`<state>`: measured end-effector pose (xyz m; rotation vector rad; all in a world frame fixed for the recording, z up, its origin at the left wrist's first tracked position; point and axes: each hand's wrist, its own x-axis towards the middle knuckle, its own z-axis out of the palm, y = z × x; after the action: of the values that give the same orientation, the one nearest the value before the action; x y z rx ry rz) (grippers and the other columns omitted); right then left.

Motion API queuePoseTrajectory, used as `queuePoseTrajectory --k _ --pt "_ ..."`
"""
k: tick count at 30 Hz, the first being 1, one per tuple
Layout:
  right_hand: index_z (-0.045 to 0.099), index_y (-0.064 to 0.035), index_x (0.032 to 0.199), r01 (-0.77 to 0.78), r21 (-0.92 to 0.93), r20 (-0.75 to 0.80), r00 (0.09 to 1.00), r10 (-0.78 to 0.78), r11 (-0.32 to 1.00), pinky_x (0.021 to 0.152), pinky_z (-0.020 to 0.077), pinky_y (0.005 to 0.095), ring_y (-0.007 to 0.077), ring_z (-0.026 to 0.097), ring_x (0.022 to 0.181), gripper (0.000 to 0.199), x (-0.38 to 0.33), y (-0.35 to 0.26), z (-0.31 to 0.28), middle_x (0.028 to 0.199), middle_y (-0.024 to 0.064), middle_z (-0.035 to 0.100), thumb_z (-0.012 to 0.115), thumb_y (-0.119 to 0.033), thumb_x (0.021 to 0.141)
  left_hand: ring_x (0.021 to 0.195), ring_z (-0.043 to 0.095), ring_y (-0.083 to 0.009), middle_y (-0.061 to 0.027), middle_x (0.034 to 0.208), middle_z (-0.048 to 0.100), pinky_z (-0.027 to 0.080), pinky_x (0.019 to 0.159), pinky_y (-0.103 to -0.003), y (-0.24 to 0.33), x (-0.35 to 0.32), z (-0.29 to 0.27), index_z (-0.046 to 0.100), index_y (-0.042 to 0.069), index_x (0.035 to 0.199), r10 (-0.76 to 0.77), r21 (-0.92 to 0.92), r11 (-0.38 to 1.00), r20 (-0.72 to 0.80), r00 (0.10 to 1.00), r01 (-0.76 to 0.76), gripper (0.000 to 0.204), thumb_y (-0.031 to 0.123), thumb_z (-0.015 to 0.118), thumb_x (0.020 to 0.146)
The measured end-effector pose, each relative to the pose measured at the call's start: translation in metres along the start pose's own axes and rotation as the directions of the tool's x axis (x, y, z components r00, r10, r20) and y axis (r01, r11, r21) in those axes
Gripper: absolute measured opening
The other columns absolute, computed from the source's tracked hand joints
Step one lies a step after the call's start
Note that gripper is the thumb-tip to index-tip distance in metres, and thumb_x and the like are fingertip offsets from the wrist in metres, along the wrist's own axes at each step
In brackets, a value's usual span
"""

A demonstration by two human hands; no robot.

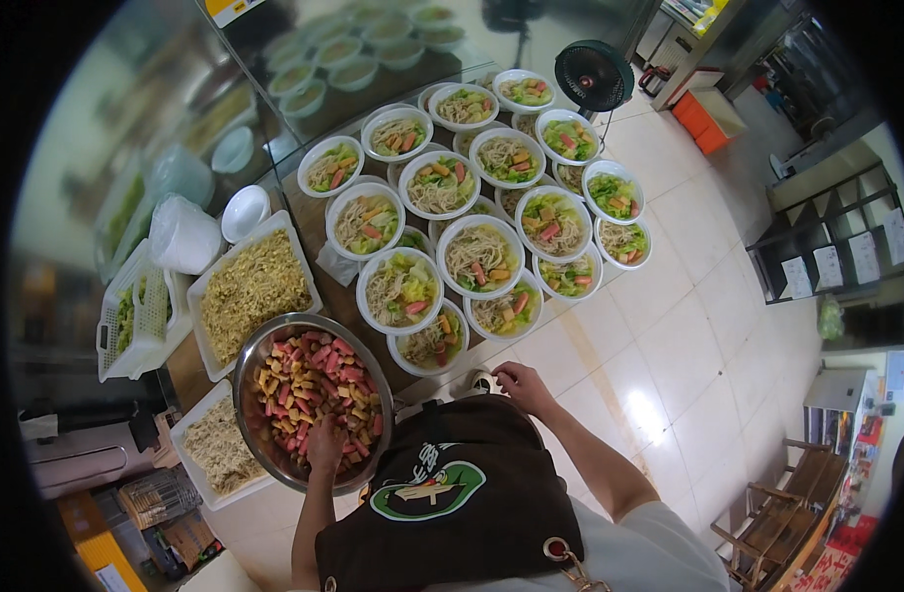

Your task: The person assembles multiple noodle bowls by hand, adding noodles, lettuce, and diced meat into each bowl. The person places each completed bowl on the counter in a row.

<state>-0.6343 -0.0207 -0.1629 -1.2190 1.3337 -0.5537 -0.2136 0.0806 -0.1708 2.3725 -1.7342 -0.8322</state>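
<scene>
My left hand (325,444) reaches into a large round metal bowl (250,367) full of cut pink sausage and yellow pieces, fingers buried in the food at its near side. My right hand (519,383) hovers at the table's near edge, fingers curled, just below the closest white bowl of noodles (432,341). Whether it holds anything is hidden. Several white bowls of noodles topped with greens and sausage (479,255) are stacked in layers across the table. I wear a dark apron (452,493).
A white tray of shredded yellow food (252,288) sits left of the bowls, another tray (218,446) below it. A white basket (134,314), stacked empty bowls (245,210), a black fan (594,75), tiled floor (688,345) and wooden chairs (787,513) surround.
</scene>
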Motion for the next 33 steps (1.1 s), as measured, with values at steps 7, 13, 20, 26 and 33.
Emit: queuePoseTrajectory --k 7,13,20,26,33 --pt "0.059 0.0008 0.096 -0.093 0.067 -0.001 0.996 0.093 0.993 0.061 0.0488 0.0264 0.0120 0.057 0.065 0.018 0.010 0.038 -0.011 0.075 0.0064 0.059 0.048 -0.013 0.090 0.094 0.055 -0.0284 -0.0112 0.102 0.057 0.044 0.081 -0.036 -0.019 -0.007 0.013 0.054 0.004 0.107 0.023 -0.247 0.967 -0.133 0.991 -0.056 0.030 0.005 0.061 0.078" --pt "0.060 -0.0004 0.095 -0.189 0.097 0.025 0.982 0.187 0.977 0.058 0.0481 0.0255 0.0109 0.057 0.063 0.020 0.011 0.066 -0.012 0.075 0.0054 0.059 0.048 -0.015 0.089 0.091 0.056 -0.0262 -0.0118 0.099 0.056 0.044 0.080 -0.033 -0.031 -0.011 0.022 0.053 0.003 0.107 -0.051 -0.331 0.943 -0.188 0.981 -0.014 0.029 0.006 0.062 0.079" --pt "0.061 0.0013 0.096 -0.278 0.091 -0.007 0.960 0.279 0.956 0.055 0.0494 0.0274 0.0151 0.060 0.061 0.025 0.015 0.106 -0.012 0.075 0.0102 0.062 0.050 -0.019 0.087 0.089 0.058 -0.0233 -0.0125 0.099 0.058 0.045 0.078 -0.031 -0.021 -0.016 0.016 0.051 0.001 0.107 -0.078 -0.409 0.913 -0.182 0.980 -0.003 0.028 0.007 0.061 0.082" --pt "0.060 0.0027 0.090 -0.427 0.261 -0.040 0.891 0.452 0.866 0.047 0.0478 0.0290 0.0181 0.059 0.053 0.022 0.004 0.169 -0.027 0.072 0.0139 0.062 0.053 -0.017 0.083 0.090 0.058 -0.0216 -0.0132 0.100 0.058 0.046 0.078 -0.030 -0.006 -0.015 0.000 0.050 0.000 0.110 -0.083 -0.441 0.897 -0.259 0.962 -0.042 0.031 0.005 0.061 0.081" --pt "0.060 0.0002 0.094 -0.628 0.263 -0.129 0.730 0.671 0.733 0.048 0.0504 0.0298 0.0195 0.060 0.053 0.023 -0.025 0.224 -0.059 0.072 0.0140 0.062 0.048 -0.016 0.084 0.094 0.057 -0.0231 -0.0142 0.106 0.057 0.046 0.079 -0.033 -0.002 -0.013 -0.004 0.049 0.001 0.115 -0.193 -0.509 0.857 -0.168 0.967 0.083 0.037 0.009 0.063 0.081"
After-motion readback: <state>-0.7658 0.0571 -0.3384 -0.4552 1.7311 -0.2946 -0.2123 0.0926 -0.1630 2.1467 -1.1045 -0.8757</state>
